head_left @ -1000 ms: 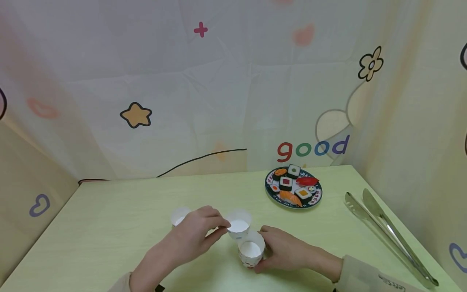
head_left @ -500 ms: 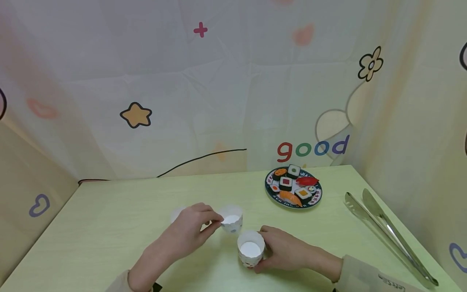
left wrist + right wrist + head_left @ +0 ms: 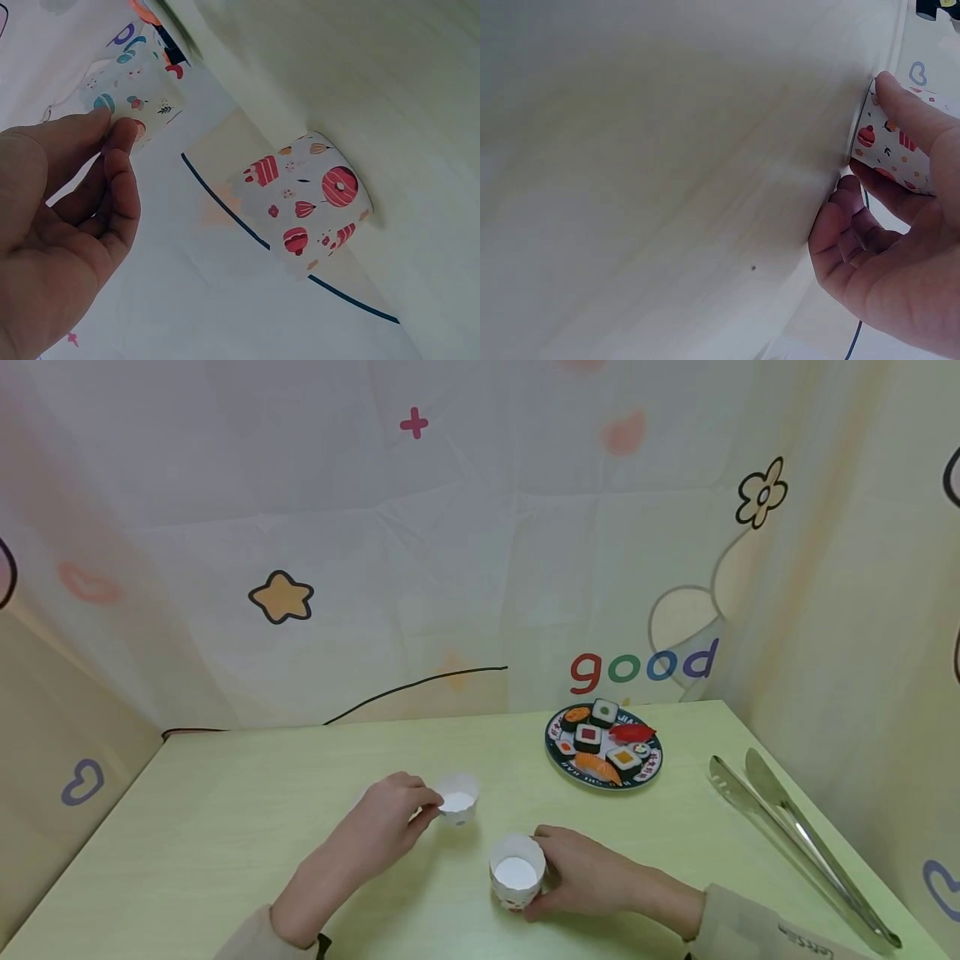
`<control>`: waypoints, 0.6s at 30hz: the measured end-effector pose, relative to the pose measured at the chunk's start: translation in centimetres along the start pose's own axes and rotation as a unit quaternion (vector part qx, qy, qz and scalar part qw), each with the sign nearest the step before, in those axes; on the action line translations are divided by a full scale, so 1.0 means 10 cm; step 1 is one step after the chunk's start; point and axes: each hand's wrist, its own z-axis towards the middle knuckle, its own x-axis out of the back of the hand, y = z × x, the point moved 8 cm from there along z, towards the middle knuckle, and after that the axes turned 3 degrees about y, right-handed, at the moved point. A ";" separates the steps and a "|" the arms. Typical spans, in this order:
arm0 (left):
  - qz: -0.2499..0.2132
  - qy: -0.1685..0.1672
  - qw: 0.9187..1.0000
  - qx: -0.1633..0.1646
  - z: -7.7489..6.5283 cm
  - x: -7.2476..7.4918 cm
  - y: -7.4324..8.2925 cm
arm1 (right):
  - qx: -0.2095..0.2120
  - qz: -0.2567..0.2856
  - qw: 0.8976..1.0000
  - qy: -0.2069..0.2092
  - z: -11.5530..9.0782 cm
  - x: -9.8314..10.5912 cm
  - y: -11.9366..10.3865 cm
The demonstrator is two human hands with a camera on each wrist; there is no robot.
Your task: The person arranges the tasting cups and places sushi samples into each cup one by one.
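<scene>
My left hand [image 3: 386, 818] pinches the rim of a white paper baking cup [image 3: 459, 800] between thumb and fingertips. In the left wrist view that baking cup [image 3: 142, 94] carries a small blue and red print and hangs clear of the table. My right hand [image 3: 581, 872] grips a second baking cup [image 3: 516, 867] from its right side, with its base on the table; red cupcake pictures mark this cup [image 3: 889, 142] in the right wrist view. A third baking cup [image 3: 304, 202], printed with red sweets, stands on the table near my left hand, which mostly hides it in the head view.
A dark-rimmed plate [image 3: 555, 764] bearing several sushi pieces [image 3: 597, 767] stands at the table's back right. Metal tongs [image 3: 806, 843] lie along the right side of the pale green table [image 3: 225, 843]. A printed cloth [image 3: 337, 510] hangs behind and beside the table.
My left hand has carried its baking cup left and away from me, apart from the cup in my right hand. The right hand and its cup have stayed in place.
</scene>
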 end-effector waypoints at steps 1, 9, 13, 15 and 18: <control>0.006 -0.003 1.000 0.000 0.00 -0.01 -0.02 | 0.005 -0.002 1.000 0.002 0.01 -0.02 0.03; 0.034 -0.044 0.998 0.016 0.01 -0.14 -0.17 | 0.022 0.000 1.000 0.014 0.08 -0.19 0.43; 0.029 -0.068 0.997 0.028 0.02 -0.20 -0.24 | 0.017 -0.004 1.000 0.013 0.06 -0.14 0.33; 0.026 -0.077 0.996 0.033 0.03 -0.22 -0.27 | 0.007 -0.003 1.000 0.009 0.03 -0.07 0.18; 0.024 -0.086 0.995 0.041 0.04 -0.25 -0.30 | -0.011 -0.002 1.000 0.003 0.00 0.00 -0.01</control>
